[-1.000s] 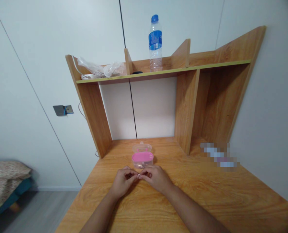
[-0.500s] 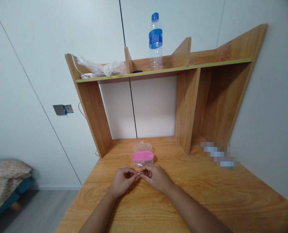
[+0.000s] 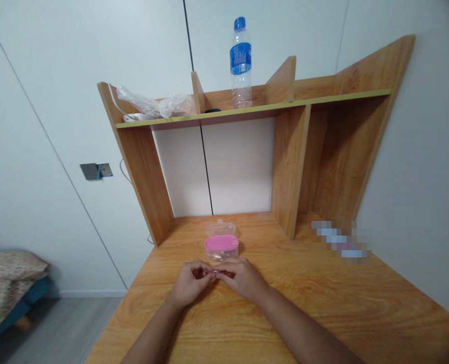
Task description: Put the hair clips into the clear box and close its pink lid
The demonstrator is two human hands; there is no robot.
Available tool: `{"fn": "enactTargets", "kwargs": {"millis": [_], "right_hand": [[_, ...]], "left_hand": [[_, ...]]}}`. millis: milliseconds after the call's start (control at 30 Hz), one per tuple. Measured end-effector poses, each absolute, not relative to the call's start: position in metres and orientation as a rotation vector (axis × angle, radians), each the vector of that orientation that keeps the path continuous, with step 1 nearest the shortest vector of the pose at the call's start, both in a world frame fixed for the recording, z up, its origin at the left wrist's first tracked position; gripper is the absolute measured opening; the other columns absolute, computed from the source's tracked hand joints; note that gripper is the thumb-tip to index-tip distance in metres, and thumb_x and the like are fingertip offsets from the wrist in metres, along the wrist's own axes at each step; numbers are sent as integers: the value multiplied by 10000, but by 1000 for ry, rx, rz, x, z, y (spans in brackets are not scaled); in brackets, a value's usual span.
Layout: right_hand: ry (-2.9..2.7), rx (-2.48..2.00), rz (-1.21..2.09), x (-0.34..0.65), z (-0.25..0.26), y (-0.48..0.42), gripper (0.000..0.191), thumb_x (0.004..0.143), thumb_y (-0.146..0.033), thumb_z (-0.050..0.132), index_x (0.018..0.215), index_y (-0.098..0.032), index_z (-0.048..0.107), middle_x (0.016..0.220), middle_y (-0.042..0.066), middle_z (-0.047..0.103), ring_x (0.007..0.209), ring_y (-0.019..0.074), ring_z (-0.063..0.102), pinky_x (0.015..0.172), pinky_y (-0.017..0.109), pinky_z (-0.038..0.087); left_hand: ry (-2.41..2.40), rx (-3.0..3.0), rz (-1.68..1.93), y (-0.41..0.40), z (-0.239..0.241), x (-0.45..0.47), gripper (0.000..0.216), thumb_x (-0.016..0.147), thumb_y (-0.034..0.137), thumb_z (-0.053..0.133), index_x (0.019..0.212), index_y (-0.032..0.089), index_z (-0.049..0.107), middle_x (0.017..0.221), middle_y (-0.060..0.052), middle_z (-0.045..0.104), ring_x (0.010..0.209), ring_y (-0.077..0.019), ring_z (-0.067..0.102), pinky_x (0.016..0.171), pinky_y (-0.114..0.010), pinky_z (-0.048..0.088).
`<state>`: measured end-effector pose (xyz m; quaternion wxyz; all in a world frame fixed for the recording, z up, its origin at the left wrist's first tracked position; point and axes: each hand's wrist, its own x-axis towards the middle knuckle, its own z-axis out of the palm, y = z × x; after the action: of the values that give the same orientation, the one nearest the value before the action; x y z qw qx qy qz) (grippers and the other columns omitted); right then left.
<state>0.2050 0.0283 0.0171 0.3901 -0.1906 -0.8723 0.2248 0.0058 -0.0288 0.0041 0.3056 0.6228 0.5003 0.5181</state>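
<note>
My left hand and my right hand meet over the desk, thumbs and fingertips pinched together. Between the fingertips is a tiny pinkish item, mostly covered and too small to name. Just beyond my fingers sits a small clear plastic box with a pink inner tray. Its clear lid is swung back behind it. Some small shiny contents show dimly through the box's front wall.
The wooden desk carries a shelf unit at its back. Up on the shelf stand a water bottle and a crumpled plastic bag. A blurred-out item lies at right. A bed corner is at far left.
The view has shifted very slightly. Both hands stay pinched together in almost the same place, with small finger movement around the tiny item.
</note>
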Motion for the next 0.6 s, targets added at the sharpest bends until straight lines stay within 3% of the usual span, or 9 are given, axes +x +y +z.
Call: {"fn": "enactTargets", "kwargs": {"millis": [267, 600], "right_hand": [[-2206, -446, 545, 205, 13, 34, 166, 921, -282, 693, 1060, -280, 783, 968, 27, 790, 869, 187, 708, 795, 285, 539], [-2171, -586, 505, 207, 19, 31, 117, 907, -261, 699, 986, -270, 785, 898, 19, 779, 774, 168, 692, 735, 255, 519]], "left_hand": [[1281, 1550, 1375, -31, 8, 7, 300, 764, 365, 807, 842, 78, 767, 818, -158, 761, 719, -209, 684, 684, -328, 538], [1298, 1737, 1302, -34, 17, 7, 252, 822, 385, 769, 950, 174, 821, 863, -110, 765, 783, -196, 665, 716, -291, 511]]}}
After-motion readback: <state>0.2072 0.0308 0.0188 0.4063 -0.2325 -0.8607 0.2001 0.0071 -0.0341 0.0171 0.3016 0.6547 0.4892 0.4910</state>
